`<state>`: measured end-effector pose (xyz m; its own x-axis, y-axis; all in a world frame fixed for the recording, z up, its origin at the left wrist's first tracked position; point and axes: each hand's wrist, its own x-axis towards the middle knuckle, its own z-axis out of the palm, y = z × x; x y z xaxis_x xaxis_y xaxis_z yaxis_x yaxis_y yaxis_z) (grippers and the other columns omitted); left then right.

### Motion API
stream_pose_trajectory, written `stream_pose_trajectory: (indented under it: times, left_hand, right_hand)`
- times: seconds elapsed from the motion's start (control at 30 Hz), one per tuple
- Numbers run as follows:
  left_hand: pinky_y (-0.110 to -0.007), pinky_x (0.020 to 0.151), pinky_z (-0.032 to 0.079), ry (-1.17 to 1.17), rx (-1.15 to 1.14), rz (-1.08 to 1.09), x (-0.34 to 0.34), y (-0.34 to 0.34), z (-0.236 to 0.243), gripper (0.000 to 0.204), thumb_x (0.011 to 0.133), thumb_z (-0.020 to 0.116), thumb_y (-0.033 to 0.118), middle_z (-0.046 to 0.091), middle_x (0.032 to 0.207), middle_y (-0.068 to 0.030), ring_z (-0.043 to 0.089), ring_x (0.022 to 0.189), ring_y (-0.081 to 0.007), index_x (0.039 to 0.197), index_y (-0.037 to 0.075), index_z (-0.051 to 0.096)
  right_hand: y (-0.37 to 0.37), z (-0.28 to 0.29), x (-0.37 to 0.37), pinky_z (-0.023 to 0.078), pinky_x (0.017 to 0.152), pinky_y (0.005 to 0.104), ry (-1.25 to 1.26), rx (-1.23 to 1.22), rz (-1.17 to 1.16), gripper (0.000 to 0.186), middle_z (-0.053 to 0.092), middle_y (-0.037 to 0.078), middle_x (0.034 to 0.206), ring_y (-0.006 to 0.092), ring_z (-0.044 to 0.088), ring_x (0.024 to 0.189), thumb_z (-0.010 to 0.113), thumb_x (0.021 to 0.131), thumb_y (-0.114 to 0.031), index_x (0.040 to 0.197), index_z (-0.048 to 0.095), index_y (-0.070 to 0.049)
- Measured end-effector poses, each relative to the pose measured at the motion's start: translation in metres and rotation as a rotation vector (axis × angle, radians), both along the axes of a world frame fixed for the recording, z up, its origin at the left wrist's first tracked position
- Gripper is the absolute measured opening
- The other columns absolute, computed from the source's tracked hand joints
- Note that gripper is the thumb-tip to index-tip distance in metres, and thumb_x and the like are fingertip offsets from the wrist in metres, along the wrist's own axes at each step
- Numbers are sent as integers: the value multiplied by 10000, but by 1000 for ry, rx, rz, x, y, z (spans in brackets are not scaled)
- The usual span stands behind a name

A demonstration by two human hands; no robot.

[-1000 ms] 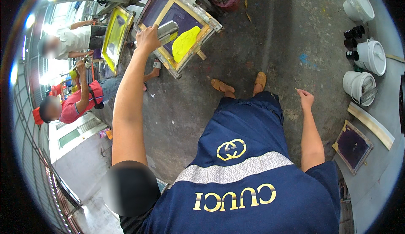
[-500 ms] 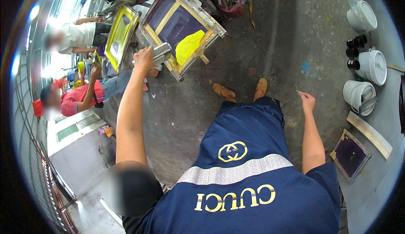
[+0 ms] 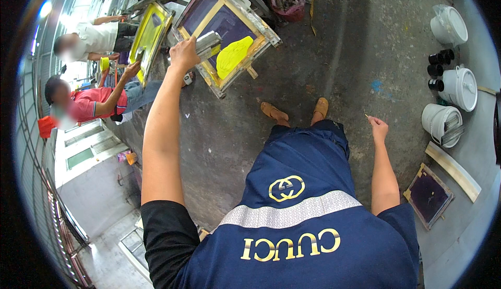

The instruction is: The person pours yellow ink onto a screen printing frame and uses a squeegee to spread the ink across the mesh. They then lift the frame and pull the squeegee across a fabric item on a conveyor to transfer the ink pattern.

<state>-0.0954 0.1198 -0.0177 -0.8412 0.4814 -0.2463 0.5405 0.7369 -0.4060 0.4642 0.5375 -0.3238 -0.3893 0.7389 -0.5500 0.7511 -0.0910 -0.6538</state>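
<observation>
My left hand (image 3: 182, 54) is closed on a metal squeegee (image 3: 207, 43), held out over a wooden-framed screen (image 3: 219, 17) with dark purple mesh. A thick patch of bright yellow ink (image 3: 233, 55) lies on the screen, just beside the squeegee's blade. My right hand (image 3: 379, 128) hangs out at my right over the floor, pinching a small, thin, pale stick (image 3: 368, 117) that is too small to make out clearly.
Two co-workers (image 3: 107, 101) (image 3: 99, 41) stand at left by a yellow screen (image 3: 147, 41). White buckets (image 3: 459, 88), black cans (image 3: 436, 71), a purple screen (image 3: 429, 194) and a curved board (image 3: 451, 169) line the right wall. A pink bag (image 3: 287, 4) lies beyond my screen.
My left hand dipped toward me with the squeegee and has risen again over the screen. The co-worker in red now reaches toward the yellow screen. My right hand has barely moved.
</observation>
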Motion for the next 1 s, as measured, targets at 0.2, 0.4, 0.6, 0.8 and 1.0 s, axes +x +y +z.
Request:
stream_pose_trajectory:
  times: [0.2,0.4,0.6,0.8,1.0]
  left_hand:
    - [-483,873,553,4,-104,14,-11,-13,14,452,722,734,141,729,1107,-151,702,1086,-352,1162,91,643]
    - [-488,857,558,-18,-142,19,-4,-31,10,471,700,754,147,729,1090,-149,712,1063,-345,1154,91,645]
    - [-518,882,541,-25,-89,4,-6,-16,-1,477,699,756,146,730,1083,-135,711,1066,-353,1158,93,638]
    - [-534,917,511,37,-59,-40,-4,3,-16,345,752,711,117,728,1082,-123,713,1075,-338,1089,71,653]
    - [-523,891,523,3,-1,-37,1,27,-18,302,755,700,107,719,1082,-131,711,1059,-351,1051,60,657]
  right_hand:
    - [-3,-6,7,525,805,323,8,-18,-49,325,778,51,864,144,697,814,815,855,-341,984,825,-43]
    - [-2,-18,12,532,797,336,-31,-3,-36,328,783,56,870,155,706,815,814,855,-350,995,825,-54]
    - [1,-3,-8,526,846,339,-53,-33,-2,311,779,51,912,171,711,879,803,873,-318,1002,818,-35]
    - [12,-6,-21,529,822,346,-12,0,-11,363,784,64,896,166,713,851,810,859,-383,998,821,-48]
    - [12,-4,-18,519,838,325,0,-26,-15,304,778,41,906,145,697,871,808,879,-313,987,818,-29]
